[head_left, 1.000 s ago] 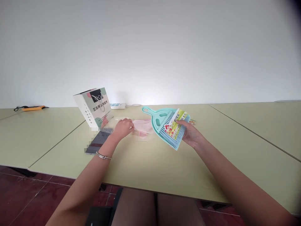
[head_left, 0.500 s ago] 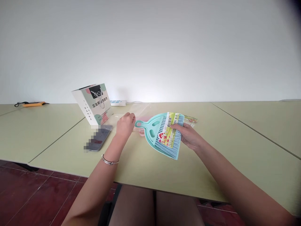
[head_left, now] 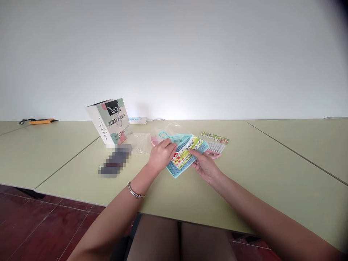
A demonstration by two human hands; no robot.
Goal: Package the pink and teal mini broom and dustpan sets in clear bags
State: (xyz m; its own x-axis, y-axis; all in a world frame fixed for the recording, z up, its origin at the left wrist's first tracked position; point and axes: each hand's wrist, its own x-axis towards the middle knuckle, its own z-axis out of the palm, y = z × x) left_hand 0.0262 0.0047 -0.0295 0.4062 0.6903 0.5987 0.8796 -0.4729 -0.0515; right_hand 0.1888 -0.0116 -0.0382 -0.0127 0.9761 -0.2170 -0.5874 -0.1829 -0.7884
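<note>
A teal dustpan with a blue-bristled brush nested in it is held over the table, its looped handle pointing away to the left. My right hand grips its right edge, thumb on top of the printed label. My left hand is closed at the left side of the label, fingertips bunched; what they pinch is too small to make out. Behind lie a pink brush with pale bristles and a loose label strip. Part of another pink piece shows behind my left hand.
A printed paper bag stands at the left, with a pixelated dark phone before it. Clear plastic wrapping lies right of the bag. A white power strip and an orange object lie along the wall.
The dustpan and brush have moved left and tilted. My left hand has come right, onto the label side. More of the pink brush and label strip behind is uncovered.
</note>
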